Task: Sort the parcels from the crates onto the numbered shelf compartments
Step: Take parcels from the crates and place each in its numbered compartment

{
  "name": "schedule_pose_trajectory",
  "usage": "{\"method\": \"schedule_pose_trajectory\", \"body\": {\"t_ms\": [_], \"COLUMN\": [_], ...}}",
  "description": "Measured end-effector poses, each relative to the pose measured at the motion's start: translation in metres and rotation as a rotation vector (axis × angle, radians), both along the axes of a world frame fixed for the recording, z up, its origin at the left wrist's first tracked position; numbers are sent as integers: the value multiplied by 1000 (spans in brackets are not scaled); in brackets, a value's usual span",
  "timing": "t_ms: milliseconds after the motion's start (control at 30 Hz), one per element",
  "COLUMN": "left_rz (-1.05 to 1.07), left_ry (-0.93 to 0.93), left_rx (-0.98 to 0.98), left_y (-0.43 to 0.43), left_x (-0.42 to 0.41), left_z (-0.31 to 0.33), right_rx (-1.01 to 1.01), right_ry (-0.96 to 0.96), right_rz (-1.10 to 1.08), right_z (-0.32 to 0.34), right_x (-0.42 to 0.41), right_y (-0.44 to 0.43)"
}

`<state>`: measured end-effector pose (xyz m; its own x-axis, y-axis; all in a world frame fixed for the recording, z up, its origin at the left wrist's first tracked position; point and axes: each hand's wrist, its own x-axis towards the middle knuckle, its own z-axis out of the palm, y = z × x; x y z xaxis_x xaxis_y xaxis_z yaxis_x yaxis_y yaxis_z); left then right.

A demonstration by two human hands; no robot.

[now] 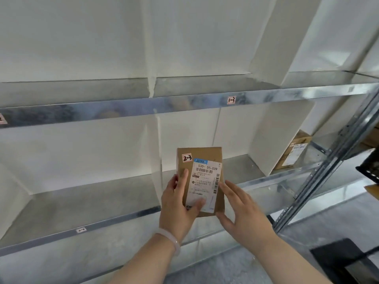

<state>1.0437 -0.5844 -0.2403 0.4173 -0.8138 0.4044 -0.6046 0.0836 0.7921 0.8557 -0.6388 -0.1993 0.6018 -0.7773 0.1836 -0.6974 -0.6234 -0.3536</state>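
Spanning the whole view, a galvanised steel shelving unit (pixel 123 111) is showing two shelf levels, with white back boards and white divider panels (pixel 281 136) splitting each level into compartments. One slotted steel upright (pixel 328 160) is running diagonally down the right side. Three small number stickers are sitting on the front rails: one reading 1-3 (pixel 231 100) on the upper rail, one reading 2-2 (pixel 81 230) on the lower rail at the left, and one cut off by the left edge, unreadable.

Two cardboard parcels are showing. One, the far parcel (pixel 293 152), is lying in the right-hand compartment of the lower level, past the right divider. The other, the held parcel (pixel 200 152), is hanging upright in the air in front of the lower level's middle compartment (pixel 242 167), below the 1-3 sticker, its top edge level with that compartment's back board. Bare metal floor is lying open behind it and to its right, up to the divider. It is carrying one handwritten 2-3 sticker (pixel 187 158) and one printed shipping label (pixel 205 181).

Two hands are meeting it. The left hand (pixel 178 206), with a pale bracelet (pixel 170 240) on its wrist, is gripping the parcel's lower left edge, thumb curling across the label. The right hand (pixel 244 210) is touching the right edge with straight, spread fingers, thumb lying just below the bottom corner.

A dark object (pixel 369 169) is poking in at the right edge.
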Motion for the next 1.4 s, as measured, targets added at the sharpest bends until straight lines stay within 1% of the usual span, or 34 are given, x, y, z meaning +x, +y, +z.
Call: {"method": "schedule_pose_trajectory", "body": {"t_ms": [100, 267, 400, 467, 600, 833, 1000, 1100, 1200, 1300, 1400], "left_rz": [-7, 33, 123, 164, 250, 404, 432, 448, 443, 433, 494], "left_ry": [-5, -7, -38, -1, 101, 166, 179, 150, 42, -68, -149], "left_rx": [-12, 34, 72, 96, 77, 97, 86, 91, 159, 247, 298], "left_y": [-31, -70, -91, -97, -103, -111, -120, -120, -103, -73, -33], "left_x": [13, 33, 38, 40, 42, 29, 29, 23, 11, -7, -22], "left_z": [-11, -33, -51, -61, -83, -108, -109, -106, -98, -90, -81], "right_rx": [39, 82, 119, 130, 146, 182, 190, 180, 145, 127, 107], "right_ry": [-20, 5, -32, -50, -64, 46, 90, 114, 154, 188, 168], "right_rz": [-9, 37, 63, 89, 149, 292, 328, 363, 404, 460, 578], "right_z": [-11, -30, -47, -56, -70, -95, -95, -93, -89, -83, -77], "right_x": [13, 30, 41, 45, 44, 33, 33, 27, 20, 16, 22], "right_y": [-21, -57, -85, -95, -113, -140, -146, -151, -148, -139, -118]}}
